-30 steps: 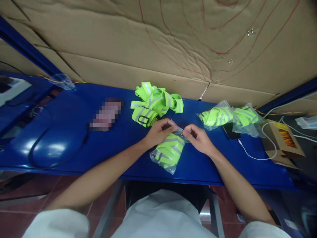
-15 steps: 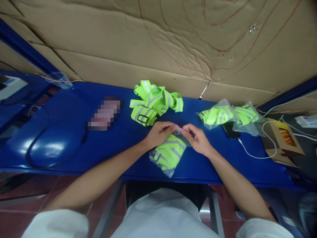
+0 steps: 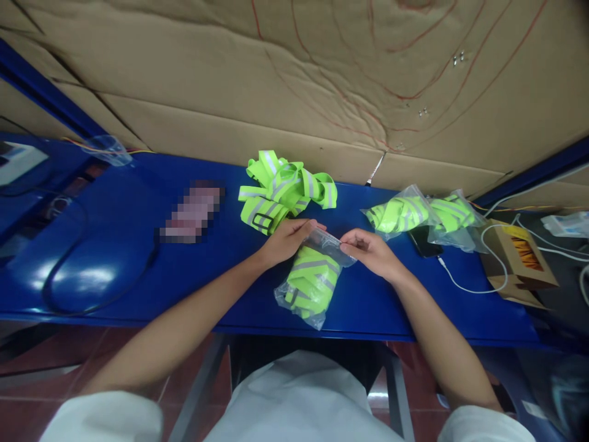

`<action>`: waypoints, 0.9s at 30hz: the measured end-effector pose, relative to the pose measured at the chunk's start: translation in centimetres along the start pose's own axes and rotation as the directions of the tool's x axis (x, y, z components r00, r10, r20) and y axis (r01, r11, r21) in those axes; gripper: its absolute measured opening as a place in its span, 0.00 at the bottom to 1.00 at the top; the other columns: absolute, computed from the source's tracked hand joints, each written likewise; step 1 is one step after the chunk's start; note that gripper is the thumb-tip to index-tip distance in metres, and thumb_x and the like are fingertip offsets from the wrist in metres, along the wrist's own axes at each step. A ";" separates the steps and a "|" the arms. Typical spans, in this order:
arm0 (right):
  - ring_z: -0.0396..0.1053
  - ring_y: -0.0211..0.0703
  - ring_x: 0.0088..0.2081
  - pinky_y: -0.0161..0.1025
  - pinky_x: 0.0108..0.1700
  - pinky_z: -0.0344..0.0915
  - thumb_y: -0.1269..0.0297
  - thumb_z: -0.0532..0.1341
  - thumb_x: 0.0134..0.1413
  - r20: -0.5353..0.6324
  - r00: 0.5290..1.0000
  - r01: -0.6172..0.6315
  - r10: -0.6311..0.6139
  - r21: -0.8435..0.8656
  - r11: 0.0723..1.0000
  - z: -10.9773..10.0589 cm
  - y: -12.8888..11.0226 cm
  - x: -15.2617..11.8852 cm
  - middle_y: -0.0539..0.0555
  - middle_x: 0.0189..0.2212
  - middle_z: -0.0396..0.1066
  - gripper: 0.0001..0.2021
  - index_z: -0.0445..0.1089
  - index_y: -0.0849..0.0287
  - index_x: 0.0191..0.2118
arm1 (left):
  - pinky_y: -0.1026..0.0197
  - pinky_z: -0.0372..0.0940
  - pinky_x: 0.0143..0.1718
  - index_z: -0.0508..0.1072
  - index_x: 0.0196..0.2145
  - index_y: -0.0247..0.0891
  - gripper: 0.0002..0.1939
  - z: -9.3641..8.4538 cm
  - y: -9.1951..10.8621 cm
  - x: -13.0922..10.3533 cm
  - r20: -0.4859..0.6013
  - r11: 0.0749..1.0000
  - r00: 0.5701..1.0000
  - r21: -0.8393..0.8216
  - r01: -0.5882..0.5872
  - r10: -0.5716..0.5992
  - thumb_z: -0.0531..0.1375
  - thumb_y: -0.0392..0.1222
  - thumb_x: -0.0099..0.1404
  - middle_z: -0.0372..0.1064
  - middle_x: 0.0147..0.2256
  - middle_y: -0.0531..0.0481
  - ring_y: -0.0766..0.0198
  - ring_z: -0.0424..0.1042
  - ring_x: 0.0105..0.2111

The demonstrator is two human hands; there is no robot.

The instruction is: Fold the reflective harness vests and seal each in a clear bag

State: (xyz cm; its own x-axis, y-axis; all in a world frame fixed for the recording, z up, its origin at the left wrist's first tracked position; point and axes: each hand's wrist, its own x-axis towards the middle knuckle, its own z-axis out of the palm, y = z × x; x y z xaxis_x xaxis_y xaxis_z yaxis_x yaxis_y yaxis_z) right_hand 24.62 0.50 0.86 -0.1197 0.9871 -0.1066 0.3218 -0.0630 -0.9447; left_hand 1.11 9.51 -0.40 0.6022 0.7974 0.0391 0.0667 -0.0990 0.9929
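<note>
A clear zip-lock bag [image 3: 327, 244] lies near the table's front edge with a folded neon-yellow reflective strap [image 3: 313, 279] inside. My left hand [image 3: 288, 240] is closed on the left end of the bag's top strip. Thumb and fingers of my right hand [image 3: 368, 250] pinch the strip's right end. Between the two hands the top edge is stretched out and in plain sight. Just beyond my left hand is a loose heap of reflective straps [image 3: 289, 187] with a black buckle [image 3: 264, 221].
Two bagged straps [image 3: 400, 213] lie to the right, partly over a black phone [image 3: 426, 241] on a white cable [image 3: 460, 288]. An open cardboard box [image 3: 519, 255] stands farther right. At left are a pixelated item [image 3: 193, 212], a black cable [image 3: 55, 276] and a clear plastic cup [image 3: 110, 150].
My hands have moved apart along the bag's top, the left one shifting left. More of the clear top strip shows between them. The camera view has shifted slightly.
</note>
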 end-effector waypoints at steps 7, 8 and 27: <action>0.68 0.37 0.31 0.35 0.33 0.65 0.47 0.69 0.56 0.036 0.999 -0.027 0.027 0.001 1.000 -0.4 -0.1 -0.2 0.50 0.31 0.72 0.19 0.74 0.59 0.41 | 0.61 0.71 0.38 0.83 0.39 0.35 0.22 0.2 -0.1 0.0 0.053 0.991 0.993 -0.077 0.110 -0.107 0.71 0.58 0.59 0.81 0.36 0.45 0.59 0.78 0.36; 0.67 0.37 0.30 0.35 0.33 0.64 0.48 0.69 0.56 0.041 0.999 -0.029 0.029 0.007 1.000 -0.4 -0.2 -0.2 0.50 0.30 0.72 0.19 0.74 0.59 0.41 | 0.61 0.71 0.38 0.83 0.38 0.35 0.21 0.3 0.0 -0.1 0.063 0.986 0.990 -0.102 0.131 -0.125 0.72 0.57 0.58 0.81 0.36 0.45 0.60 0.77 0.35; 0.64 0.36 0.28 0.35 0.30 0.60 0.46 0.69 0.57 -0.051 0.999 -0.019 0.017 -0.038 0.999 0.5 -0.1 -0.5 0.50 0.29 0.73 0.17 0.77 0.58 0.38 | 0.63 0.68 0.37 0.83 0.37 0.36 0.16 1.3 1.1 -1.0 0.010 0.980 0.991 -0.150 0.130 -0.130 0.71 0.53 0.61 0.79 0.35 0.48 0.63 0.75 0.34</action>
State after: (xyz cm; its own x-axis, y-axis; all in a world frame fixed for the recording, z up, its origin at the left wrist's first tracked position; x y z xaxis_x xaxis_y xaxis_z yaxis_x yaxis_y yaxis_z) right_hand 24.19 -0.01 0.88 -0.0662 0.9921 -0.1064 0.3592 -0.0758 -0.9302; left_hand 1.64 7.87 0.51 0.5960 0.7978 -0.0917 0.0246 0.0960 0.9951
